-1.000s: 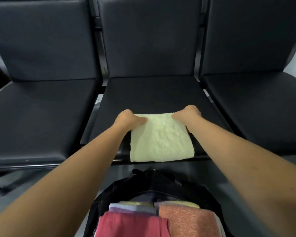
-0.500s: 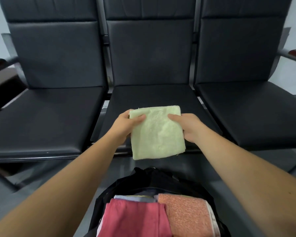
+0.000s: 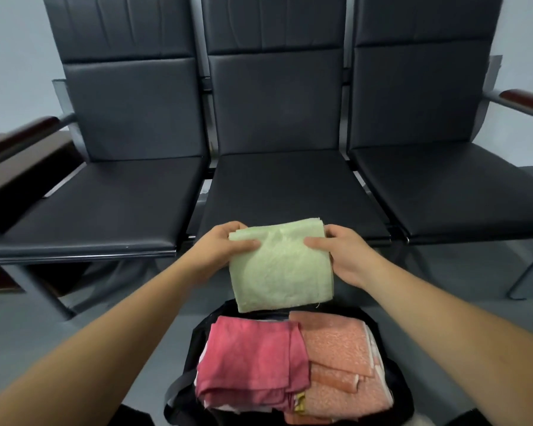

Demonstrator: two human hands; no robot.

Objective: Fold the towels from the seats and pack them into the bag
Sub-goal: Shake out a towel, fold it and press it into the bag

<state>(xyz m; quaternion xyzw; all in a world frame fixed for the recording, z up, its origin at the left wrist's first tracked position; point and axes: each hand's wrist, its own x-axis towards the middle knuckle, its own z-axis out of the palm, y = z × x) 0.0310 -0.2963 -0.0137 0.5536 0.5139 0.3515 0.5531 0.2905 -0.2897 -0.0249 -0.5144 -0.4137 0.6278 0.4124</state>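
Bag (image 3: 398, 404) cut off at lower frame edge; pink towel (image 3: 253, 361) and orange towel (image 3: 339, 373) hide its interior; folded green towel (image 3: 279, 265) (above bag) pinched by left hand (image 3: 220, 252) and right hand (image 3: 342, 256) fingers; seats (image 3: 293, 186) behind.

Below the fingers (image 3: 246, 243) the black bag (image 3: 400, 395) is open, but it is full: a pink towel (image 3: 253, 361) and an orange towel (image 3: 339, 364) lie side by side and fill the mouth. Beyond the fingers the three seats (image 3: 290, 192) are flat, with room to reach across.
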